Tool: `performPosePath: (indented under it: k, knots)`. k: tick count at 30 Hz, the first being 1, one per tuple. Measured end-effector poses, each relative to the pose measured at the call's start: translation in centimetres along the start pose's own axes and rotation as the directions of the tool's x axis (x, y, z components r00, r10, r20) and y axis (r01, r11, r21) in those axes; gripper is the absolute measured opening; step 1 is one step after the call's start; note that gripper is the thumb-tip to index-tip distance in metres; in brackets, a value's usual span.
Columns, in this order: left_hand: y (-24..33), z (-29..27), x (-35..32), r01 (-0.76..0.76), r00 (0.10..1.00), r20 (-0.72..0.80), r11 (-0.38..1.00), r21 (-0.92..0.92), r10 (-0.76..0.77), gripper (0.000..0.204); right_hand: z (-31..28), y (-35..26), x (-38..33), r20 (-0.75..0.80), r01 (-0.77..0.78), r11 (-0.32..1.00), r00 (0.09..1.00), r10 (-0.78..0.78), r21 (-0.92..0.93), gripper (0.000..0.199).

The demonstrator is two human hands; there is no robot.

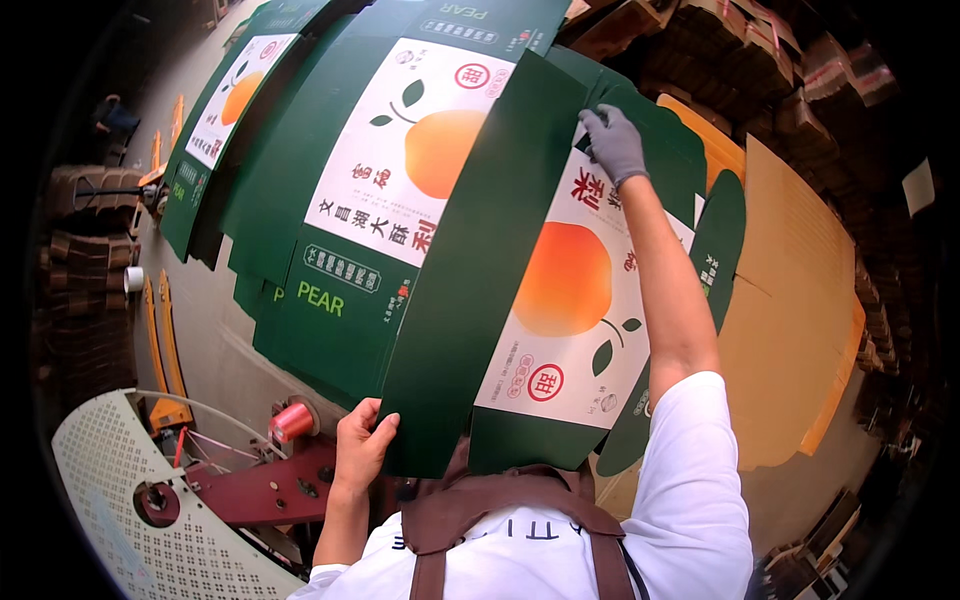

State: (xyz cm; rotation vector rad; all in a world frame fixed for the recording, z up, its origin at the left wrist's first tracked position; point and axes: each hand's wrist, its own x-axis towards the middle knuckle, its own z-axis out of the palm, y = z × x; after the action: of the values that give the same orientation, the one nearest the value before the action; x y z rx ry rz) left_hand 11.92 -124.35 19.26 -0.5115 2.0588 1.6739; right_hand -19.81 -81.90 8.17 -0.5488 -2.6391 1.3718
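Observation:
A printed green cardboard box blank (430, 290), with an orange pear on a white panel, lies partly folded in front of me. My left hand (365, 440), bare, pinches its near left corner, thumb on top and fingers around the edge. Toward the far end, my right hand (613, 140), in a grey glove, has its bent fingers on the edge of the same blank beside the white panel. My right forearm crosses over part of the print. To the left, more flat printed green box blanks (340, 255) overlap in a pile.
Plain brown cardboard sheets (790, 290) lie on the right. Bundled cardboard (730, 50) is stacked behind. At the lower left stand a maroon machine arm (260, 495), a red spool (292, 422) and a pale perforated guard (150, 500). Yellow pallet-jack forks (165, 340) are on the floor.

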Motion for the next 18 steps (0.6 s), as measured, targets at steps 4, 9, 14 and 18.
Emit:
performPosePath:
  k: [4,9,14,18]
  knots:
    - [0.0,1.1,1.8,-0.012,1.0,0.021,0.998,0.059,0.011,0.011,1.0,-0.3,5.0,0.059,-0.04,0.982,0.997,0.052,-0.185,0.074]
    - [-1.5,3.9,5.3,0.013,0.981,0.195,0.997,-0.073,0.001,0.014,-1.1,0.6,6.7,0.104,-0.161,0.968,0.978,0.183,-0.192,0.083]
    - [-2.7,4.1,10.9,0.016,0.965,0.262,0.999,-0.032,-0.007,0.014,-4.1,5.5,11.3,-0.056,-0.024,0.998,0.998,0.021,-0.062,0.053]
    - [-2.8,4.4,13.5,-0.161,0.986,0.068,0.977,0.138,0.153,0.021,-3.8,3.4,12.4,-0.057,-0.031,0.997,0.998,0.027,-0.07,0.041]
